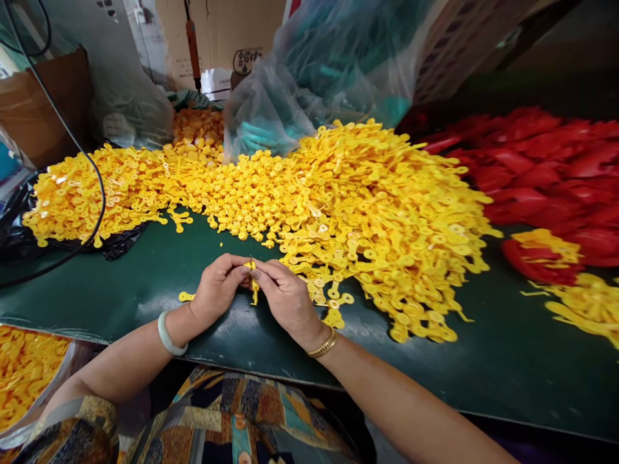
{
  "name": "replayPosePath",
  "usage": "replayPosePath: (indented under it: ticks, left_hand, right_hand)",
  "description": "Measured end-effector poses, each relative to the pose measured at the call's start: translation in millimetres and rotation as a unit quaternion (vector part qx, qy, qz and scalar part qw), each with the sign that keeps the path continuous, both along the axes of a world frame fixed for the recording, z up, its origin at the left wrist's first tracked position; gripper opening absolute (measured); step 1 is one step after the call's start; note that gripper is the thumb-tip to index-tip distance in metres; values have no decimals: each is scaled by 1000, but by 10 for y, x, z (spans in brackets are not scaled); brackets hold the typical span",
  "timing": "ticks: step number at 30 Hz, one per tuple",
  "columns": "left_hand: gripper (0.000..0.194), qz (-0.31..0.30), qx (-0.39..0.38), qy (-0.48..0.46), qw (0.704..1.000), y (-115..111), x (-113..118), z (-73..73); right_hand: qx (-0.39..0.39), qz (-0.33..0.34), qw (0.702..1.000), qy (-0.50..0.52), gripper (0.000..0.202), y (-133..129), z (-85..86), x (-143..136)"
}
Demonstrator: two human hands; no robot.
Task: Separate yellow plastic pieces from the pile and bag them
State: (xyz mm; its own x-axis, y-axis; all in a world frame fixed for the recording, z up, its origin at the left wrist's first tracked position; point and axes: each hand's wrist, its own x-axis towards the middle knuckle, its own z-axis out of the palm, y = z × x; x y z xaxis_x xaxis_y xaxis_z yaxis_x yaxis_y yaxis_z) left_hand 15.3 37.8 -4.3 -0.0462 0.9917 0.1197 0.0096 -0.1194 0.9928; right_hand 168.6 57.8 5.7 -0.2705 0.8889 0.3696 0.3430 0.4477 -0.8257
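Note:
Over the green tabletop, my left hand and my right hand meet, thumbs and forefingers pinched together. Between them they grip one small yellow plastic part, which hangs down between the thumbs. Fingertips cover much of it, so its full shape is hidden. Beside my left hand lies a loose flat yellow piece with a round, holed end. Just beyond my right hand spreads a big heap of yellow link-shaped pieces. Small rounded yellow pieces are piled beyond both hands.
Another yellow heap lies at left on black plastic, crossed by a black cable. Clear bags with teal pieces stand behind. Red plastic parts fill the right. A container of yellow parts sits below the table's left edge.

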Motion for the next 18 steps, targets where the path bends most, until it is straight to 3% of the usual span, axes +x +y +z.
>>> replayPosePath:
  ticks: [6,11,14,18]
  left_hand:
    - [18,44,33,102,993,16,-38,-52]
    - [18,67,39,154,985,31,-59,-77]
    - [19,61,32,147,987,30,-53,-39]
    - [26,22,0,30,999,23,-36,27]
  right_hand:
    - [114,2,992,-61,40,-88,-168,-70]
    - [129,15,987,-98,43,-66,-266,-110]
    - [104,26,991,-76,40,-33,-205,-97]
    - [49,48,997,-38,32,25,5,-19]
